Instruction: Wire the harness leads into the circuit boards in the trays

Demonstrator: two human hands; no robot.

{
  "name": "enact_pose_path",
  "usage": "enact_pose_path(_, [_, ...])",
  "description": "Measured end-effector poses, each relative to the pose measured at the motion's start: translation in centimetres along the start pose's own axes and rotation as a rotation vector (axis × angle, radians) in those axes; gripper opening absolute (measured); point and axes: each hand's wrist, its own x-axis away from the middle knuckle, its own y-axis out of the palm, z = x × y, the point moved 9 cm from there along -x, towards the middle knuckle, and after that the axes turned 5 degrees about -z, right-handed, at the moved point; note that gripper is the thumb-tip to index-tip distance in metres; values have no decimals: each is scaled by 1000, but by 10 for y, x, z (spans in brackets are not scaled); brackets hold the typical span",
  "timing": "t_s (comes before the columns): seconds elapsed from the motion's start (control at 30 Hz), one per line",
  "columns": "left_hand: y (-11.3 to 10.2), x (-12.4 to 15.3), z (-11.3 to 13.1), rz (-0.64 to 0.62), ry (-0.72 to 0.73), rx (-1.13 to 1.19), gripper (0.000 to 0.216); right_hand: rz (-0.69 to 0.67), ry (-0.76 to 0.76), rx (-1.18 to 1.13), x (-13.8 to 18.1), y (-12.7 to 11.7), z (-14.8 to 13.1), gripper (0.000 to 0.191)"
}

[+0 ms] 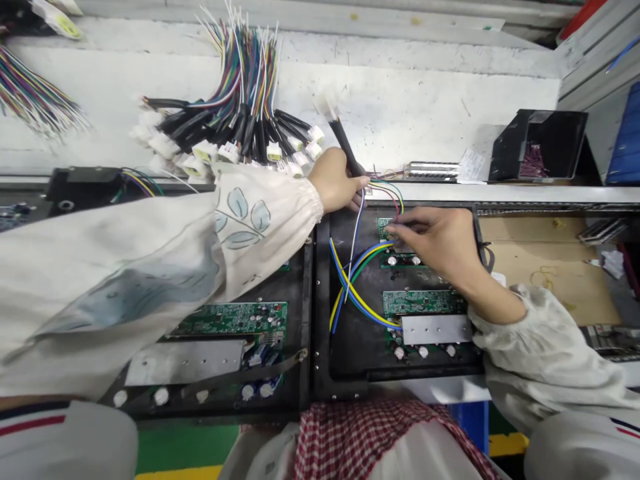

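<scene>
My left hand [337, 180] is closed around a black-sleeved wire harness [346, 143], whose white connector points up and away. Thin coloured wires fan out of the sleeve's lower end toward my right hand [440, 237]. That hand pinches wire ends over the upper green circuit board [384, 230] in the black tray [357, 360]; its fingertips partly cover the board. A white and blue wire hangs loose below my left hand. Lower in the same tray lies another circuit board [420, 301] with a silver metal plate [435, 329]. Thick yellow, blue and green wires [357, 293] run left from both boards.
A bundle of similar harnesses [245, 100] lies on the white shelf behind. At right stand a black bin [540, 143] with small dark red parts and a cardboard-lined tray [545, 267]. Another tray with a circuit board [235, 319] sits under my left sleeve.
</scene>
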Motion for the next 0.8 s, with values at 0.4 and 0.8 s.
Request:
enact_pose_path(0.4, [-2, -1, -2, -1, 21, -58, 4, 83, -30, 233, -8, 12, 7, 12])
enact_pose_path(0.8, [-3, -1, 0, 38, 28, 46, 7, 9, 34, 297, -9, 18, 8, 14])
